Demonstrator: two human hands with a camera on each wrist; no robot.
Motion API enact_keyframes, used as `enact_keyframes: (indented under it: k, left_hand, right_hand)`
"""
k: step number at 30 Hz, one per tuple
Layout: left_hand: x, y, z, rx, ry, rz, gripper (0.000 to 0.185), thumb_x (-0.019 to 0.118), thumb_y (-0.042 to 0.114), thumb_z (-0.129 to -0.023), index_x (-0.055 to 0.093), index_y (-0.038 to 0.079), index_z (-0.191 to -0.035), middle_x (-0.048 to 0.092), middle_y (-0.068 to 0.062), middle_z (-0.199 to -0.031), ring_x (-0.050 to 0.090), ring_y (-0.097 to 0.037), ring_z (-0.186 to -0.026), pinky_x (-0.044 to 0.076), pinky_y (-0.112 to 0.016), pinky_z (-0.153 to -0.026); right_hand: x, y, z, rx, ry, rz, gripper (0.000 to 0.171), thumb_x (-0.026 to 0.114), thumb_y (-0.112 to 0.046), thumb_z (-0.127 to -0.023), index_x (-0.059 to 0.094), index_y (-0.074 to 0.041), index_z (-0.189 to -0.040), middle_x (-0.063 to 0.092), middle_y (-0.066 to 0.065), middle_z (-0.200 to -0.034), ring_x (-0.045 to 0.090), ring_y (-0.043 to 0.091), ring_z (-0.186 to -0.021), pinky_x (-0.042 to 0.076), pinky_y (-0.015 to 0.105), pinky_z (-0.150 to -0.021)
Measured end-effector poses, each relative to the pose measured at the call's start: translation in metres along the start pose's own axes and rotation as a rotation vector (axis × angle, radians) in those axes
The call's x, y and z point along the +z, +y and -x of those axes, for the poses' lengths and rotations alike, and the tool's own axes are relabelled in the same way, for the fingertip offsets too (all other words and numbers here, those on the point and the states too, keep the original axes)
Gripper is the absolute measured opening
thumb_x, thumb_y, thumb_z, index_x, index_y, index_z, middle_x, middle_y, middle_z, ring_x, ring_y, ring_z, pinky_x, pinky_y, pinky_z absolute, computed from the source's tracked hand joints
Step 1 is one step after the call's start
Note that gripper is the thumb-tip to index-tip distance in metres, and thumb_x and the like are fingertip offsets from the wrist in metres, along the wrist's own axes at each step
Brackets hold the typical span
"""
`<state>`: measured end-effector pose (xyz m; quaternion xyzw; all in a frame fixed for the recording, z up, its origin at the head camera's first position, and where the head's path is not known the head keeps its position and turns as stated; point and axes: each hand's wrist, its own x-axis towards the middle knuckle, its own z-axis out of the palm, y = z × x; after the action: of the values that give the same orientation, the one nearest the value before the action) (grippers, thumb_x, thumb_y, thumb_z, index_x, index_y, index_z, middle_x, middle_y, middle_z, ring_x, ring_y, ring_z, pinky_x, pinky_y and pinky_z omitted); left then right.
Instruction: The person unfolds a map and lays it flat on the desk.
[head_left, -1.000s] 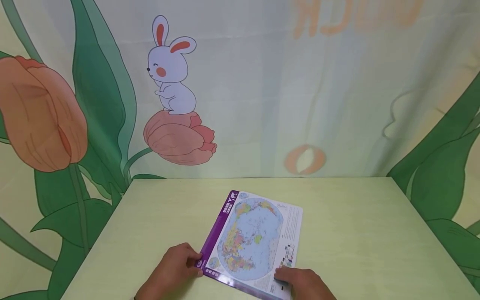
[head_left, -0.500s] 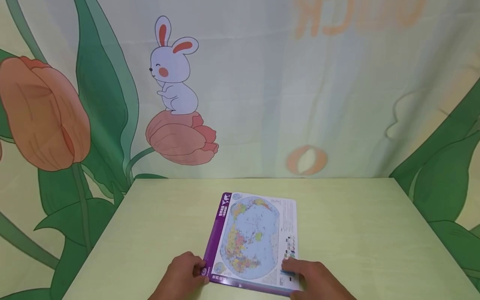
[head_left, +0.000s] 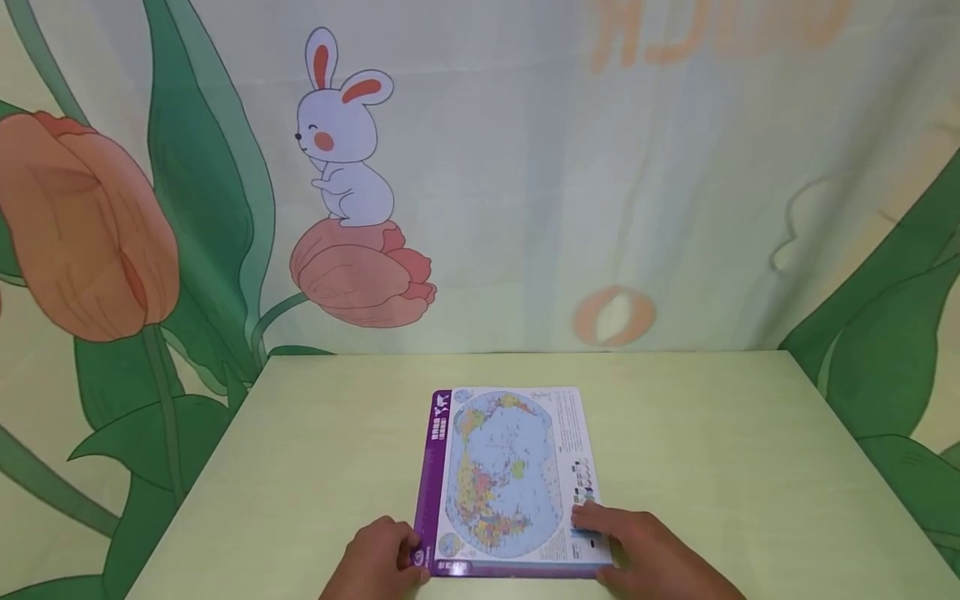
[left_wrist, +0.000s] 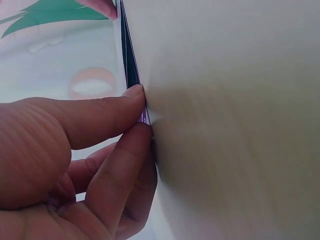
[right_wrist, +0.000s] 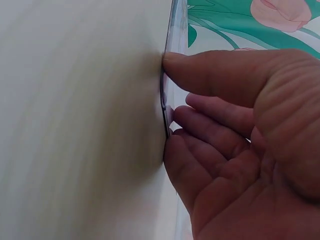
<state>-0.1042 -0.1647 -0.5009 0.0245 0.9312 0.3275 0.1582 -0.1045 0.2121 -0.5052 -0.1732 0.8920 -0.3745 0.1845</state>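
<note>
A glossy world map lies on the pale table, turned sideways, with a purple band along its left and near edges. My left hand pinches its near left corner between thumb and fingers. At the near right corner my right hand holds the map, thumb at the near edge and fingers over the white right margin. Edge-on in the left wrist view, a dark narrow gap shows between the map's layers. The right wrist view has the thumb and curled fingers along the map's thin edge.
The light yellow tabletop extends on both sides of the map. Behind it hangs a curtain printed with a rabbit, tulips and large green leaves.
The map has turned counterclockwise, from slanted to nearly square with the table's back edge. Both hands have shifted a little to the right while keeping hold of its near corners.
</note>
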Motion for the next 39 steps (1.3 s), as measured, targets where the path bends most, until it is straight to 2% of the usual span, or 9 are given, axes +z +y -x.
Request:
enact_keyframes:
  k: [6,12,15,18,21,26,33,39]
  left_hand:
    - [0.001,0.001,0.001,-0.017,0.007,-0.005,0.023,0.090,0.013,-0.084,0.073,0.002,-0.096,0.054,-0.004,-0.083,0.051,-0.018,-0.079,0.046,-0.030,-0.068]
    - [0.000,0.002,-0.001,-0.072,-0.005,0.016,0.029,0.091,0.013,-0.082,0.073,0.001,-0.101,0.057,-0.004,-0.084,0.054,-0.019,-0.081,0.049,-0.034,-0.073]
    - [0.000,0.003,-0.003,-0.103,-0.014,0.027,0.032,0.092,0.013,-0.082,0.072,0.002,-0.104,0.058,-0.004,-0.086,0.055,-0.019,-0.083,0.050,-0.035,-0.076]
    - [-0.001,0.005,-0.006,-0.125,-0.014,0.035,0.034,0.092,0.013,-0.081,0.073,0.004,-0.107,0.059,-0.003,-0.088,0.056,-0.019,-0.085,0.052,-0.036,-0.078]
    - [-0.002,0.006,-0.007,-0.113,-0.008,0.033,0.036,0.093,0.012,-0.079,0.073,0.005,-0.108,0.060,-0.003,-0.089,0.056,-0.019,-0.086,0.052,-0.036,-0.079]
    - [-0.003,0.006,-0.008,-0.089,-0.004,0.021,0.039,0.094,0.011,-0.078,0.074,0.004,-0.110,0.059,-0.003,-0.090,0.056,-0.019,-0.086,0.052,-0.035,-0.078]
    - [-0.001,0.006,-0.009,-0.085,-0.011,0.029,0.041,0.093,0.011,-0.079,0.075,0.003,-0.115,0.060,-0.002,-0.094,0.057,-0.019,-0.088,0.054,-0.036,-0.081]
    - [-0.002,0.005,-0.009,-0.037,-0.024,0.012,0.042,0.093,0.011,-0.079,0.075,0.002,-0.116,0.059,-0.002,-0.095,0.056,-0.018,-0.087,0.054,-0.036,-0.080]
  right_hand:
    - [0.000,-0.001,0.001,-0.008,0.006,0.010,0.055,0.082,-0.022,-0.092,0.063,-0.032,-0.143,0.065,-0.013,-0.131,0.059,0.007,-0.104,0.050,0.017,-0.089]
    - [0.001,-0.001,0.000,-0.007,0.006,0.002,0.058,0.084,-0.021,-0.090,0.064,-0.029,-0.144,0.066,-0.012,-0.135,0.060,0.009,-0.106,0.050,0.017,-0.090]
    - [0.002,-0.003,-0.001,0.024,0.008,0.028,0.062,0.087,-0.022,-0.086,0.065,-0.025,-0.144,0.065,-0.008,-0.142,0.062,0.013,-0.113,0.054,0.026,-0.095]
    - [0.004,-0.005,-0.003,0.063,0.010,0.078,0.063,0.089,-0.026,-0.085,0.066,-0.021,-0.144,0.064,-0.004,-0.148,0.064,0.021,-0.124,0.056,0.042,-0.103]
    - [0.006,-0.007,-0.004,0.029,0.018,0.166,0.061,0.088,-0.030,-0.085,0.068,-0.017,-0.141,0.063,-0.002,-0.151,0.063,0.031,-0.135,0.053,0.051,-0.108]
    - [0.010,-0.016,-0.006,-0.059,0.035,0.288,0.056,0.086,-0.030,-0.086,0.071,-0.013,-0.137,0.064,-0.001,-0.150,0.060,0.033,-0.140,0.053,0.047,-0.107]
    - [0.020,-0.030,-0.019,-0.036,-0.003,0.342,0.053,0.084,-0.031,-0.087,0.072,-0.013,-0.136,0.065,-0.002,-0.149,0.060,0.032,-0.140,0.051,0.053,-0.110]
    - [0.029,-0.042,-0.028,-0.087,-0.009,0.392,0.052,0.081,-0.030,-0.088,0.072,-0.015,-0.137,0.065,-0.002,-0.148,0.061,0.030,-0.138,0.052,0.050,-0.110]
